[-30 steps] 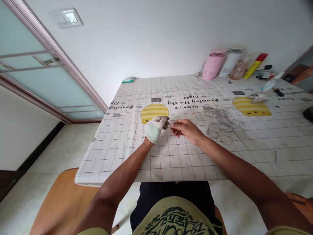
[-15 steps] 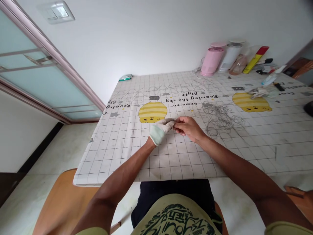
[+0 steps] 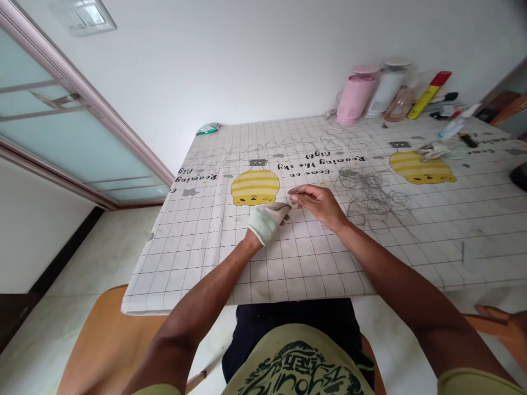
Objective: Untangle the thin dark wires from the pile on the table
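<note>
My left hand [image 3: 269, 218], in a pale white and mint glove, is over the table near its middle. Its thumb and fingers are pressed together, and whatever they pinch is too small to make out. Just to its right is my right hand [image 3: 319, 206], bare, with fingers loosely bent and the fingertips a little apart; no object shows in it. A small gap lies between the two hands. Beyond my right wrist, a loose tangle of thin dark wire [image 3: 373, 200] lies on the checked tablecloth [image 3: 304, 269].
At the back right stand a pink cylindrical device [image 3: 356, 99], a white one [image 3: 386, 90], a bottle [image 3: 398, 105] and a yellow box with a red end [image 3: 428, 96]. A crumpled glove [image 3: 442, 150] lies nearer. A green packet [image 3: 208, 129] sits at the far left corner.
My right hand has drawn slightly up and away from the left fingertips, and its fingers have parted. My left hand stays pinched in nearly the same place.
</note>
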A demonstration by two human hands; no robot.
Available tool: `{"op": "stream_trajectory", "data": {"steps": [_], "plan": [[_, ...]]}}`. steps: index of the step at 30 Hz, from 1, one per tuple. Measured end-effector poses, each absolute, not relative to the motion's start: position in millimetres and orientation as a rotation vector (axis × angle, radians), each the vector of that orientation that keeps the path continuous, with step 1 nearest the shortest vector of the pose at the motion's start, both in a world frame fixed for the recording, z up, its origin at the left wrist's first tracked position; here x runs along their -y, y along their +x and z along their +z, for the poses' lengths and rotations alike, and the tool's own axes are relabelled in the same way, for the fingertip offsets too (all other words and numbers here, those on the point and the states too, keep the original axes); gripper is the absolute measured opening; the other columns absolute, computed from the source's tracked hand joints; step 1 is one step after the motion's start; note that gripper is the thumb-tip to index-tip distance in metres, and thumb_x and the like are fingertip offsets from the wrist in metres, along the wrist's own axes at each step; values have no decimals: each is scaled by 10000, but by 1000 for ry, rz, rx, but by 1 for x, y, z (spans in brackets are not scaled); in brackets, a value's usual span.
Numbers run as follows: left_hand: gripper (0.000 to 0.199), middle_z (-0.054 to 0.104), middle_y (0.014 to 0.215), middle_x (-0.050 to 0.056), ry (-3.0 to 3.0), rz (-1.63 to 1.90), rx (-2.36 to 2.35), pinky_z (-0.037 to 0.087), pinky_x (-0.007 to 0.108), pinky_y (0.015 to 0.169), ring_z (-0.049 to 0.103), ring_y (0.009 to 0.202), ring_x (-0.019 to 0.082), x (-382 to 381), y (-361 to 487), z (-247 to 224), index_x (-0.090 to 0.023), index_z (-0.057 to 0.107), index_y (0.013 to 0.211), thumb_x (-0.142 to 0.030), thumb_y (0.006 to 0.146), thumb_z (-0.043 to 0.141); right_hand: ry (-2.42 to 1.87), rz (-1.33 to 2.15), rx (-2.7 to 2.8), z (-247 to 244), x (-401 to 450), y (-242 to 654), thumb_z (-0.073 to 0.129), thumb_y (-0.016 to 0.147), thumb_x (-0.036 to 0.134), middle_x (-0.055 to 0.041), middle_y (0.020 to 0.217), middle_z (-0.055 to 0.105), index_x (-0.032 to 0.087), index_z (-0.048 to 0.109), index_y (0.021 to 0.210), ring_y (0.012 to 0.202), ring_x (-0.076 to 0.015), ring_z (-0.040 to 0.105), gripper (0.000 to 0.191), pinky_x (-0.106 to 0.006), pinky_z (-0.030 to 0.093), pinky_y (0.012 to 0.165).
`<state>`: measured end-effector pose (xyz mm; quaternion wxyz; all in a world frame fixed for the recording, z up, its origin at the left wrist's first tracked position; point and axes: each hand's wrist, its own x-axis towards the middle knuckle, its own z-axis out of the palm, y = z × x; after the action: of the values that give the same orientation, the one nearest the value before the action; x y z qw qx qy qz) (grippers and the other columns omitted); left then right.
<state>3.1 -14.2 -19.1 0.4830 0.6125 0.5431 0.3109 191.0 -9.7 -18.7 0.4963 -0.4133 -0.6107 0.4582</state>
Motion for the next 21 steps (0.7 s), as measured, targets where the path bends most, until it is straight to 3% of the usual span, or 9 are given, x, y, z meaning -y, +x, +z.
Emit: {"op": "stream_trajectory", "data": {"steps": [4, 12, 21], "plan": [[273, 717, 745, -14, 1556, 681, -1374, 493, 250, 626, 609, 605, 128, 22, 7, -12, -243, 778, 866, -357, 935, 541, -942, 1123, 1421, -23, 10, 188, 771, 896, 506, -49, 867, 759, 251, 822, 918, 795, -191, 686, 262, -332, 583, 715], [282, 740, 767, -35, 1695, 716, -1433, 500, 276, 681, 647, 637, 149, 26, 5, -11, -267, 769, 892, -348, 962, 507, -947, 1238, 1227, -27, 13, 194, 834, 803, 623, -94, 967, 794, 225, 834, 943, 873, -245, 746, 421, -409, 637, 790], [266, 749, 776, 13, 1758, 759, -1584, 485, 290, 718, 688, 803, 213, 21, 3, -14, -268, 788, 883, -313, 965, 539, -951, 1196, 1268, -26, 17, 188, 799, 843, 622, -96, 1021, 805, 239, 830, 969, 963, -264, 766, 404, -404, 645, 807]]}}
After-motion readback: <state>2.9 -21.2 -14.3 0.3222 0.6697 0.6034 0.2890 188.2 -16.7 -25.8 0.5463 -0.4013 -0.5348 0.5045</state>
